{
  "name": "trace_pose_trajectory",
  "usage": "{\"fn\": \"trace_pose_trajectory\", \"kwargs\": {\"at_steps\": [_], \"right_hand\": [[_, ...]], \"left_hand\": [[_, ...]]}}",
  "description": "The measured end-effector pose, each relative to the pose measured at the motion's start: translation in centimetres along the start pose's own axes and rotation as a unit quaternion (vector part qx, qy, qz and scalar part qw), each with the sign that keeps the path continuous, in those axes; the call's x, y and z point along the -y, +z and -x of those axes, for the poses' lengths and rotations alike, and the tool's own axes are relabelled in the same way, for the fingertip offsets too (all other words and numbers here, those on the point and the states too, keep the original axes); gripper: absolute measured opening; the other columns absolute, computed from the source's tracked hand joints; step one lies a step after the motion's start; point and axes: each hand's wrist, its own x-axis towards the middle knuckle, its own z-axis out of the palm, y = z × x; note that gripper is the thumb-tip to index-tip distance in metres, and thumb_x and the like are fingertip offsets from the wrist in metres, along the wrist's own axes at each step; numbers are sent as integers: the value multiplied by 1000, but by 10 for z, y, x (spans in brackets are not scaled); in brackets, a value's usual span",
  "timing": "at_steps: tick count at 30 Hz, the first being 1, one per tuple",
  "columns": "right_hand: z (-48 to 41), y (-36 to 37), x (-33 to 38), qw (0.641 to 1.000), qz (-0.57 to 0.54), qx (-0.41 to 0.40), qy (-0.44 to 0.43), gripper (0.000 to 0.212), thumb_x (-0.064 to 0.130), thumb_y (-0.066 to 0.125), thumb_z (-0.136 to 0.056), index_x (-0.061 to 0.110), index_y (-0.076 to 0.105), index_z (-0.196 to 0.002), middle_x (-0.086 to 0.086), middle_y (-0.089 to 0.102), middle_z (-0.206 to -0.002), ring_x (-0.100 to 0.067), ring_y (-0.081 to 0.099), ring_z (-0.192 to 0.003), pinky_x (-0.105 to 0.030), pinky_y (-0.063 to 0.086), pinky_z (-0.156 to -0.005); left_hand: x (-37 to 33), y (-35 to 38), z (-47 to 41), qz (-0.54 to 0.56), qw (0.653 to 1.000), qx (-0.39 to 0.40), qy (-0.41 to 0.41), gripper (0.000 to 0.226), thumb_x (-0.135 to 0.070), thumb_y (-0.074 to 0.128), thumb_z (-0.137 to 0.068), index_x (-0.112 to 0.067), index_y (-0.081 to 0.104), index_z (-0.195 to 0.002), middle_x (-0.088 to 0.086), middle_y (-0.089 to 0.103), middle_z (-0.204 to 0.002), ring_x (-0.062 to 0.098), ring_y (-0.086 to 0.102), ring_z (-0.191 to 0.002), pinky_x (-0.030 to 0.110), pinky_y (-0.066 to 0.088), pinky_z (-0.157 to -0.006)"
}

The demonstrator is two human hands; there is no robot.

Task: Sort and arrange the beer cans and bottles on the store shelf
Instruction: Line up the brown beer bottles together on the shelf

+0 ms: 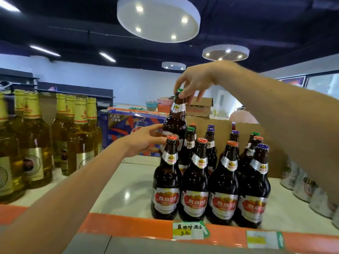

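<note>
A dark brown beer bottle point(175, 120) with a green cap is raised and tilted above the back left of a group of several like bottles point(211, 180) standing in rows on the white shelf top point(128, 189). My right hand point(194, 83) pinches its neck just under the cap. My left hand point(146, 140) wraps its fingers round the bottle's lower body from the left. The front row shows red and silver labels and orange or purple caps.
Several clear golden bottles point(33, 143) stand at the left of the shelf. A colourful carton point(132, 125) and cardboard boxes point(220, 129) lie behind. Silver cans point(308, 189) line the right edge. An orange strip with price tags point(189, 230) runs along the front.
</note>
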Motion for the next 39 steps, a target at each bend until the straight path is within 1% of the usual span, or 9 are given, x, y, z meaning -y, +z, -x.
{"fn": "trace_pose_trajectory", "kwargs": {"at_steps": [3, 7, 10, 13, 17, 29, 34, 36, 39], "right_hand": [[-10, 19, -2, 1000, -13, 18, -11, 27, 16, 62, -99, 17, 60, -125, -11, 74, -108, -22, 76, -90, -44, 62, -84], [-17, 44, -6, 998, -24, 41, -30, 31, 15, 62, -99, 17, 59, -129, -10, 72, -112, -22, 75, -91, -43, 62, -84], [-19, 64, -11, 997, -43, 58, -40, 33, 14, 62, -98, 17, 60, -131, -6, 70, -115, -20, 76, -90, -40, 62, -83], [-22, 81, -14, 994, -55, 80, -45, 32, 13, 62, -98, 20, 60, -128, -7, 72, -112, -18, 76, -89, -39, 62, -83], [-24, 93, -17, 991, -69, 99, -50, 31, 12, 62, -98, 21, 59, -128, -7, 73, -108, -15, 76, -86, -35, 62, -80], [-16, 101, -17, 988, -89, 113, -63, 35, 9, 58, -100, 20, 58, -132, -7, 71, -111, -18, 75, -91, -39, 61, -87], [-17, 99, -19, 989, -72, 116, -59, 39, 14, 60, -99, 24, 57, -137, -5, 72, -112, -15, 75, -92, -39, 60, -88], [-16, 92, -25, 990, -84, 96, -55, 44, 23, 64, -97, 25, 54, -140, -2, 70, -116, -15, 73, -96, -36, 59, -90], [-14, 83, -44, 996, -79, -29, -40, 44, 38, 63, -97, 21, 57, -137, -1, 67, -117, -14, 66, -100, -29, 56, -86]], "left_hand": [[19, -4, 4, 16, 1000, -5, -16, 58, -24, 73, -86, -31, 53, -139, -1, 71, -124, 21, 67, -116, 48, 56, -97], [43, -1, 13, 40, 998, 2, -46, 54, -22, 71, -92, -31, 52, -142, -4, 68, -129, 19, 65, -119, 42, 60, -87], [63, 1, 19, 46, 997, 11, -66, 53, -20, 71, -93, -29, 52, -142, 1, 67, -130, 22, 65, -119, 48, 58, -91], [76, 2, 25, 54, 995, 23, -84, 56, -24, 69, -94, -25, 47, -145, 3, 67, -131, 23, 66, -119, 47, 58, -89], [86, 5, 29, 59, 993, 35, -94, 53, -19, 70, -92, -27, 52, -141, 3, 67, -130, 23, 65, -119, 54, 53, -98], [95, 13, 32, 73, 993, 3, -91, 53, -18, 74, -86, -26, 56, -135, 6, 67, -128, 25, 67, -115, 50, 57, -91], [95, 14, 33, 61, 994, 0, -96, 53, -18, 74, -87, -28, 55, -136, 7, 67, -128, 25, 67, -114, 50, 58, -89], [90, 12, 32, 56, 992, 6, -109, 51, -24, 72, -89, -30, 53, -137, 4, 68, -128, 23, 67, -115, 50, 57, -91], [64, 5, 28, 41, 993, -5, -113, 48, -53, 59, -89, -31, 59, -132, -1, 68, -127, 22, 66, -117, 47, 54, -97]]}}
